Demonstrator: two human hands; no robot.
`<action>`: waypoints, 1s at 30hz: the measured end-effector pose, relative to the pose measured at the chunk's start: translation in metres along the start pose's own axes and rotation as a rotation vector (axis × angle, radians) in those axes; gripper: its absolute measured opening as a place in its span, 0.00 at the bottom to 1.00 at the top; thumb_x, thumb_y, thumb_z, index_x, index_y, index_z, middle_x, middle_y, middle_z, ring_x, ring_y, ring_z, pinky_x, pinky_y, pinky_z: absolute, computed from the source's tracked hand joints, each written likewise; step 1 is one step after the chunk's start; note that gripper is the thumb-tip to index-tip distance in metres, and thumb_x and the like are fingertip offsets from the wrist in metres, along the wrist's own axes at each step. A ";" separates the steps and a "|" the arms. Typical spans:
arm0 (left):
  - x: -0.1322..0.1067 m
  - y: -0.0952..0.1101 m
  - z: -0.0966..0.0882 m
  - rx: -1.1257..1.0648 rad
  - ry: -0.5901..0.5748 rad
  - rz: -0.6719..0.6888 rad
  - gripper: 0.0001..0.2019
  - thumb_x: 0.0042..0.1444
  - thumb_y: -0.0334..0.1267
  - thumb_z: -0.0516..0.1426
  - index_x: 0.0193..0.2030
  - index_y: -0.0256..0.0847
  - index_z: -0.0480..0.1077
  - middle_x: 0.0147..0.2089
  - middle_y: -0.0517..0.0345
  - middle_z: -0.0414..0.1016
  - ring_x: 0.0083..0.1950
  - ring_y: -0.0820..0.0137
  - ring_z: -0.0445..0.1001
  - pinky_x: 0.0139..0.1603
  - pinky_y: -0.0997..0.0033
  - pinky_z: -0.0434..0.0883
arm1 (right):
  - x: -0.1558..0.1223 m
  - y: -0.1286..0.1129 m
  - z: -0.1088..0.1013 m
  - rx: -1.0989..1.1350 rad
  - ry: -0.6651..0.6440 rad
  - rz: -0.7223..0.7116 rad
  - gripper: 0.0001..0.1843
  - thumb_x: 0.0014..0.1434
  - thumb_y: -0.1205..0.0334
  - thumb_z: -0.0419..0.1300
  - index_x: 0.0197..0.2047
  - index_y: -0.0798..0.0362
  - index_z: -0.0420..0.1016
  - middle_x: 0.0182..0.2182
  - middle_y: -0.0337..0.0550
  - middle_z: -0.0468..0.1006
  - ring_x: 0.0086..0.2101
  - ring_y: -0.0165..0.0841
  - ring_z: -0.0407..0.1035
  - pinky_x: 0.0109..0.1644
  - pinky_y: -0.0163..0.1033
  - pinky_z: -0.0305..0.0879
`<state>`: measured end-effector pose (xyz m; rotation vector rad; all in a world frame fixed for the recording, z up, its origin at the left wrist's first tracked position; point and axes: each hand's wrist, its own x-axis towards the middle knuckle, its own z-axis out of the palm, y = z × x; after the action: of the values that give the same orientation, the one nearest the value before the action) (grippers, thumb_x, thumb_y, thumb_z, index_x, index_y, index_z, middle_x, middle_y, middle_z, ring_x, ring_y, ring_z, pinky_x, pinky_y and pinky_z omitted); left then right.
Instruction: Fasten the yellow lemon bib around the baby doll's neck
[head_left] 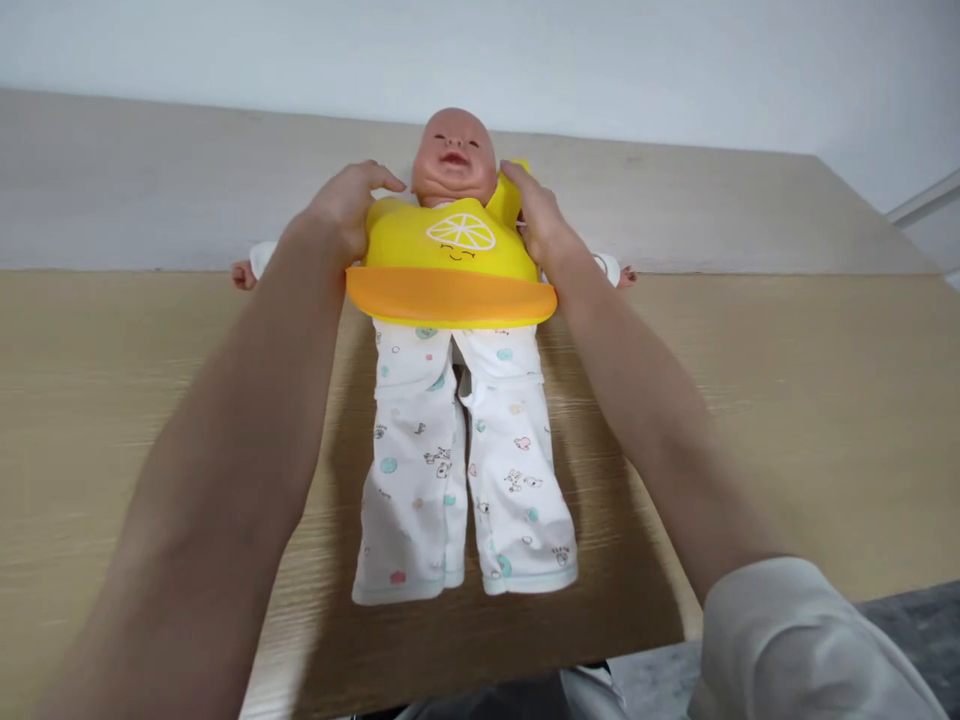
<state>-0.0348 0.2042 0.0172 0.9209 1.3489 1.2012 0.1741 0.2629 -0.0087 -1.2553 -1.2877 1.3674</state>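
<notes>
A baby doll lies on its back on the wooden table, head away from me. It wears white printed pyjamas and a yellow bib with an orange pocket rim. My left hand rests on the doll's shoulder at the bib's left strap, fingers curled toward the neck. On the other side, my right hand grips the bib's right strap beside the neck.
The table runs to a white wall at the back. Its near edge is just below the doll's feet, with grey floor showing at the lower right. The doll's small hands stick out at both sides.
</notes>
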 end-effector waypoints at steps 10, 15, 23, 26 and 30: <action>0.000 -0.008 0.002 -0.059 -0.100 -0.065 0.20 0.52 0.37 0.59 0.49 0.27 0.67 0.44 0.48 0.73 0.57 0.51 0.69 0.59 0.47 0.66 | -0.012 0.006 -0.005 0.408 -0.348 0.208 0.20 0.67 0.49 0.51 0.51 0.56 0.69 0.34 0.37 0.78 0.40 0.33 0.74 0.49 0.49 0.73; -0.037 -0.011 0.008 -0.085 -0.065 -0.062 0.17 0.50 0.42 0.59 0.45 0.34 0.71 0.32 0.52 0.76 0.43 0.56 0.75 0.45 0.57 0.74 | -0.025 0.010 -0.012 0.424 -0.448 0.231 0.19 0.66 0.49 0.53 0.49 0.55 0.71 0.33 0.37 0.77 0.42 0.33 0.74 0.53 0.49 0.72; -0.081 -0.018 0.014 -0.266 -0.023 0.009 0.26 0.42 0.26 0.57 0.52 0.41 0.68 0.29 0.60 0.76 0.28 0.68 0.74 0.29 0.71 0.71 | -0.071 0.001 -0.009 0.364 -0.348 0.271 0.24 0.66 0.44 0.48 0.49 0.55 0.71 0.37 0.42 0.79 0.46 0.36 0.72 0.55 0.50 0.69; -0.077 -0.022 0.009 -0.266 -0.065 0.032 0.27 0.43 0.27 0.58 0.53 0.42 0.67 0.31 0.59 0.77 0.30 0.65 0.76 0.30 0.69 0.71 | -0.073 -0.001 -0.007 0.339 -0.315 0.296 0.25 0.65 0.42 0.49 0.47 0.55 0.72 0.35 0.44 0.79 0.45 0.37 0.72 0.55 0.50 0.68; -0.078 -0.026 0.008 -0.254 -0.083 0.056 0.28 0.44 0.29 0.59 0.56 0.44 0.66 0.31 0.58 0.78 0.33 0.62 0.78 0.32 0.67 0.73 | -0.072 -0.001 -0.006 0.317 -0.355 0.285 0.24 0.65 0.43 0.49 0.45 0.54 0.73 0.32 0.43 0.79 0.44 0.36 0.71 0.55 0.48 0.67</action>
<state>-0.0135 0.1253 0.0089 0.8212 1.0819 1.3273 0.1890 0.1923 0.0002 -1.0318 -1.0873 1.9830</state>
